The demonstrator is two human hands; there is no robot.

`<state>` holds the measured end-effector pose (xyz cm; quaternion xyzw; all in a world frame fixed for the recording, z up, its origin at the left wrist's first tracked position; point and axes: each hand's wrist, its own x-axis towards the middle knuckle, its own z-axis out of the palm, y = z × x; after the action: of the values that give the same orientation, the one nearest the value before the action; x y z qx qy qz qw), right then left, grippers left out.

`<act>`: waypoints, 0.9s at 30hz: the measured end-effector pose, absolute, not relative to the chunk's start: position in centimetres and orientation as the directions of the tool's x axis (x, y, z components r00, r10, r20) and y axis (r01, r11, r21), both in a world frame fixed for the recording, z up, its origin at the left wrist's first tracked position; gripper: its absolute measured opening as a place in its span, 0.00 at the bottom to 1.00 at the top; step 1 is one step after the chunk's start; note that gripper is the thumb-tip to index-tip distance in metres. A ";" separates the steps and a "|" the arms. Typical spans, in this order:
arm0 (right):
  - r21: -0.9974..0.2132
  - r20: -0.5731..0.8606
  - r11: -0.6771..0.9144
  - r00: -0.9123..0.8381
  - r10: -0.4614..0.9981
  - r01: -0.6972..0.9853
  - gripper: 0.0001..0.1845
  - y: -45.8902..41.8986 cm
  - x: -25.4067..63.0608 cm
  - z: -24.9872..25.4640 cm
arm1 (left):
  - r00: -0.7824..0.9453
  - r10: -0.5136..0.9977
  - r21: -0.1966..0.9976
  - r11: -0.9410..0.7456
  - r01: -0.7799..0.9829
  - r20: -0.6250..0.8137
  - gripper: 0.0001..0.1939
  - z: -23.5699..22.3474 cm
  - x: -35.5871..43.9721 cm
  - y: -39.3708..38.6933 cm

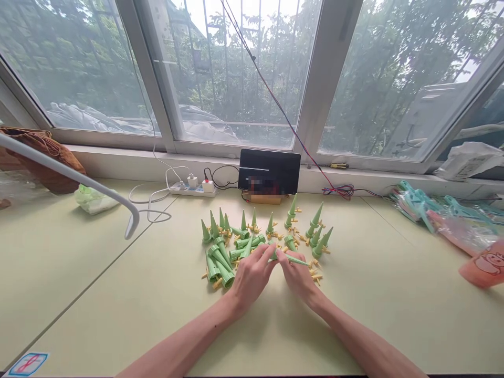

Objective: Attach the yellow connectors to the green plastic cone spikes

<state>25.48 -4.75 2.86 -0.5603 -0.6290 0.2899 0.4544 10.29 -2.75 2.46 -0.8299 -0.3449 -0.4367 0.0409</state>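
My left hand and my right hand meet over the table, fingers closed around one green watering spike. Its narrow tip points to the right, past my right hand. The wide end lies between the fingertips of both hands, and my fingers partly hide it. Left of my left hand, several green spikes lie on their sides in a pile. Other spikes stand upright on their wide ends at the right, with yellow valves sticking out. Small yellow valve pieces lie beside my right hand.
Behind the spikes, a dark-screened tablet leans on the sill. A power strip with white cables sits left of it. A grey curved bar reaches in from the left. Teal-and-pink packages and a pink item lie at the right.
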 end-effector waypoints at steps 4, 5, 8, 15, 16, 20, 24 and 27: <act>-0.859 0.286 0.230 0.056 0.957 0.457 0.24 -4.6 25.6 2.5 | 0.330 0.641 0.379 -0.713 0.591 0.693 0.14 2.2 10.3 -2.9; -0.861 0.290 0.232 0.063 0.955 0.452 0.24 -4.6 25.6 2.5 | 0.320 0.665 0.416 -0.701 0.579 0.674 0.13 2.2 10.3 -3.0; -0.860 0.303 0.229 0.096 0.948 0.456 0.25 -4.3 25.8 2.4 | 0.303 0.712 0.507 -0.677 0.534 0.633 0.11 1.9 10.4 -3.2; -0.819 0.377 0.272 0.118 0.919 0.506 0.27 -4.2 26.0 2.4 | 0.284 0.735 0.601 -0.671 0.433 0.616 0.03 2.2 10.5 -3.6; -0.814 0.384 0.279 0.111 0.917 0.509 0.27 -4.2 26.0 2.2 | 0.288 0.732 0.600 -0.675 0.429 0.617 0.06 2.3 10.5 -3.6; -0.789 0.411 0.314 0.072 0.909 0.528 0.26 -4.2 26.1 1.8 | 0.331 0.732 0.603 -0.679 0.418 0.596 0.18 2.4 10.4 -3.6; -0.752 0.454 0.368 0.025 0.891 0.548 0.25 -4.4 26.2 1.6 | 0.324 0.761 0.672 -0.649 0.357 0.563 0.22 2.4 10.3 -3.6; -0.714 0.497 0.425 -0.026 0.868 0.556 0.23 -4.6 26.1 1.7 | 0.313 0.771 0.699 -0.635 0.329 0.554 0.26 2.5 10.3 -3.6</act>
<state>26.13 -4.63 1.73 -0.5106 -0.6972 0.1635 0.4759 10.35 -3.62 2.49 -0.7747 -0.3550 -0.4664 -0.2373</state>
